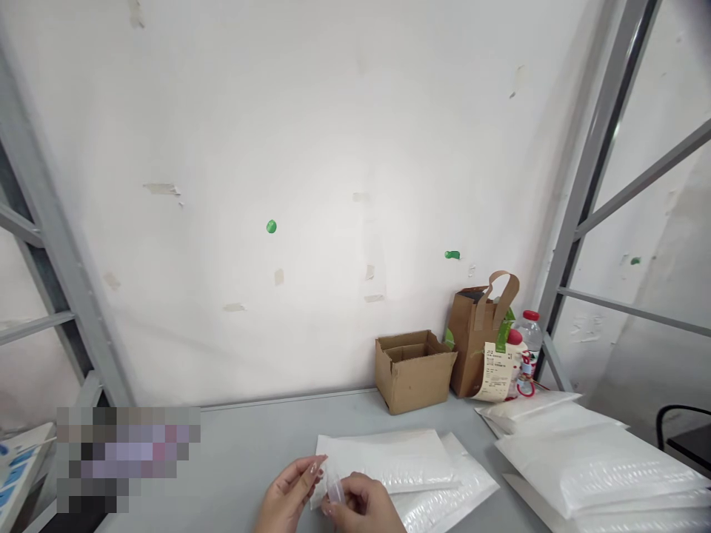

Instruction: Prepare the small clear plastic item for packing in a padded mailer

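Landmark for this entry: the mailer (389, 459), a white padded envelope lying flat on the grey table (249, 451), long axis running left-right.

Left hand (289, 492): at the mailer's near-left corner, palm turned inward, fingers curled, thumb and forefinger pinched toward that corner. I judge it to be holding the edge, but the contact itself is too small for me to confirm.

Right hand (361, 507): just right of the left one, in front of the mailer's near edge, fingers closed round a small clear tube (335, 490). The tube stands roughly upright between the two hands and overlaps the mailer's left end. Both hands are about equally close to the corner; the left is marginally nearer to the edge.

Under the mailer, to its right, a second one (466, 488) pokes out. Behind the mailer sits an open box (414, 370). Right of the box stand a paper bag (478, 333) and a bottle (530, 337). Far right of the mailer lies a stack (589, 466) of more envelopes, well apart from the hands.
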